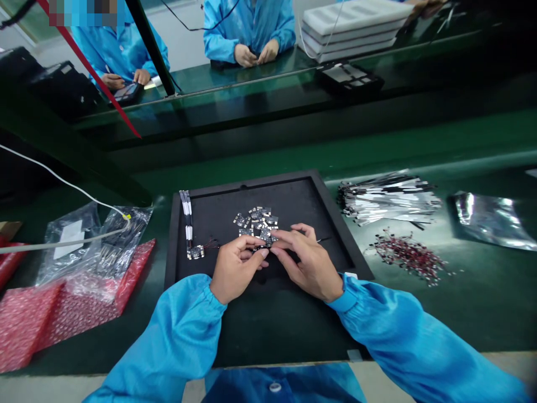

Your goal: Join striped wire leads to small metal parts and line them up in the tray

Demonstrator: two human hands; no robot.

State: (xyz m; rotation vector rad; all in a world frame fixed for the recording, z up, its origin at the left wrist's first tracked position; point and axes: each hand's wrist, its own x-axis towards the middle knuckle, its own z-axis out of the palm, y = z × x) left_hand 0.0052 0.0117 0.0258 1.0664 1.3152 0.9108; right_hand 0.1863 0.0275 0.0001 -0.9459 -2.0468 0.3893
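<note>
Over the black foam tray (247,190), my left hand (237,266) pinches what looks like a small circuit board (262,247), mostly covered by the fingers. My right hand (308,260) meets it there, thumb and fingertips closed at the board's edge; whatever lies between them is too small to make out. Just beyond the fingertips lies a loose pile of small circuit boards (255,215). A separate circuit board (196,252) with thin dark red wires and a black-and-white strip (185,215) attached sits at the tray's left side.
Right of the tray lie a heap of black-and-white strips (390,198), a pile of red-wired components (409,254) and a silver bag (490,218). Red bubble wrap (79,308) and clear bags (69,238) are at left, beneath a white cable (62,173). Co-workers (251,33) sit opposite.
</note>
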